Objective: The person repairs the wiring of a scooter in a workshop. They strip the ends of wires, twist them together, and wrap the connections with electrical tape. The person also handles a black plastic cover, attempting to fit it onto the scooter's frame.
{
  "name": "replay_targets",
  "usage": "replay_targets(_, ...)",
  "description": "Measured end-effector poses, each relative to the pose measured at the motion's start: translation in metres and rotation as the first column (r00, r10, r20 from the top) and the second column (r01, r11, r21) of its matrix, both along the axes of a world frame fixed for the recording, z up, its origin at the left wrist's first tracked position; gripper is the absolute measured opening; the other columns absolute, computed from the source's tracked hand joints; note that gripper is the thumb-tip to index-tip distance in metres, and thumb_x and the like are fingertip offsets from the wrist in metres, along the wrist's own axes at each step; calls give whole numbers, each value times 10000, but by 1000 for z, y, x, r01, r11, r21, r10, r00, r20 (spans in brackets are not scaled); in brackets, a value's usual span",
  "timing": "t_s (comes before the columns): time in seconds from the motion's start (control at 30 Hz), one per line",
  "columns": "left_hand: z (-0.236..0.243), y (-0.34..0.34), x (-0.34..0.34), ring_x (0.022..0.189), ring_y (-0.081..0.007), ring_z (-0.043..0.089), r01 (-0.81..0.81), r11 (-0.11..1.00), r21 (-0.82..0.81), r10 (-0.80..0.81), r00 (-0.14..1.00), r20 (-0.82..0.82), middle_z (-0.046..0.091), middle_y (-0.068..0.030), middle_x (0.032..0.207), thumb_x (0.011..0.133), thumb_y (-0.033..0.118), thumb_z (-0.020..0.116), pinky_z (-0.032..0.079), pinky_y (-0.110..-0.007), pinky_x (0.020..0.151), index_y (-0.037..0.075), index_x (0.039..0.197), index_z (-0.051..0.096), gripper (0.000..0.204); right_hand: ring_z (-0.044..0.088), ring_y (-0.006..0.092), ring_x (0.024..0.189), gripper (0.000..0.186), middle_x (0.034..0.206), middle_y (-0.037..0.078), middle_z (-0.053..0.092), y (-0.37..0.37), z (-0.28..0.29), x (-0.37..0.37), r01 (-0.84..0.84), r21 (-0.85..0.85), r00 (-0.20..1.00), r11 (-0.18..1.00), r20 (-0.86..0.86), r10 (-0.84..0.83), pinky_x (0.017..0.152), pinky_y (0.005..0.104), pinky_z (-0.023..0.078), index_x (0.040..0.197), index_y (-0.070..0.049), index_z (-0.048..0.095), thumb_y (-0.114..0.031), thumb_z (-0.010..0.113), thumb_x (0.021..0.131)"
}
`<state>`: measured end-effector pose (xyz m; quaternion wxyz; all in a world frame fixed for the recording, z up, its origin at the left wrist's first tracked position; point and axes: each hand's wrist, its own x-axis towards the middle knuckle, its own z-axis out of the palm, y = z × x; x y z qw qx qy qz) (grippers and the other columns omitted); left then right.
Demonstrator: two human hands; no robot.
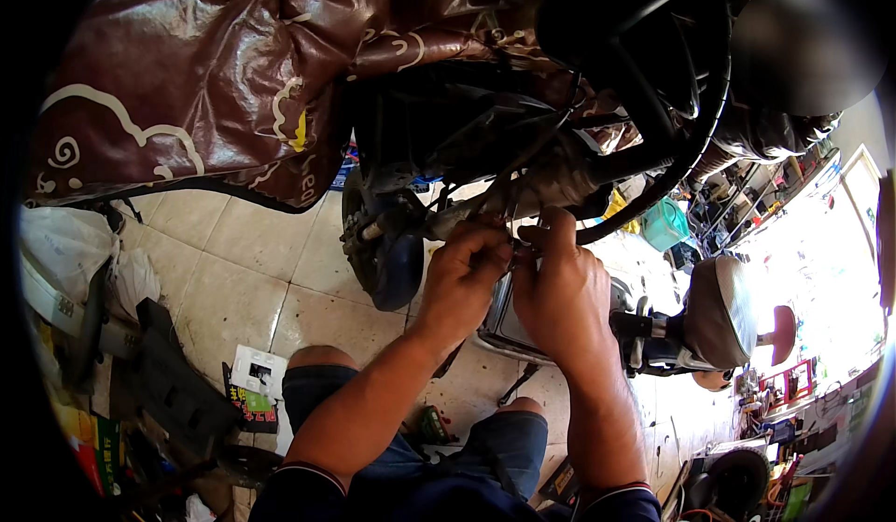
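My left hand (467,262) and my right hand (567,284) meet in front of the steering column of a scooter or electric bike. The fingers of both are pinched, nearly touching each other. Whatever sits between the fingertips is too small and too covered to name. Thin wires (515,201) run down to the fingertips from the column. A thick black cable (702,139) curves past my right hand from the dark handlebar (644,102). Left of my left hand stands the small front wheel (397,265). Behind my hands lies the bike's footboard (504,321).
A brown quilted cover (187,83) hangs over the front at upper left. To the right are a grey saddle (723,312), a teal basket (665,223) and a loose tyre (739,480). Black plastic parts (177,387) and a white card (259,371) lie on the tiled floor (238,251).
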<state>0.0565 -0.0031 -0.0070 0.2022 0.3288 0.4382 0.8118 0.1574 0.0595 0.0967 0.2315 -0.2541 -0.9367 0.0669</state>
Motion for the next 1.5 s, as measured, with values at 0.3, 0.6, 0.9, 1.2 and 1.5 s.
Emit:
replay_targets(0.3,4,-4,-1,1180,-149,596,31,1000,4,-31,998,55,654,-71,1247,1013,30,624,446,-287,1049,-18,1174,677,176,679,503,787,359,908,260,726,-2,4,-4,-12,-22,999,1000,36,13,684,576,536,1192,-9,448,-41,639,890)
replay_targets(0.6,12,-6,-4,1136,-137,615,37,995,-93,-35,999,33,689,-74,1202,1018,49,622,460,-282,1026,-24,1151,684,164,729,160,693,278,957,153,758,4,-19,-7,-88,-192,902,977,-431,-3,586,279,560,1119,11,509,30,689,908)
replay_targets(0.9,17,-6,-2,948,-93,612,-107,965,-240,91,993,-73,695,-46,1040,999,53,655,498,-256,852,-12,1094,678,117,678,121,699,319,912,90,701,-6,-20,-13,-177,-327,844,928,-535,-27,597,252,537,1118,-8,510,61,708,879)
replay_targets(1.2,7,-1,-1,901,-105,640,-114,990,-86,117,992,35,712,-49,1021,962,2,646,514,-266,825,13,1123,674,164,734,253,687,271,870,154,742,-4,-15,-10,-209,-361,870,909,-494,4,581,352,544,1085,-22,549,-19,734,887)
replay_targets(1.5,8,-7,-6,1070,-117,616,99,994,-35,-94,986,139,678,-55,1144,954,-63,602,483,-268,986,-17,1226,639,279,728,385,750,299,851,146,749,5,-19,-14,-46,-152,946,987,-323,-6,677,463,561,1098,-64,594,-139,771,869)
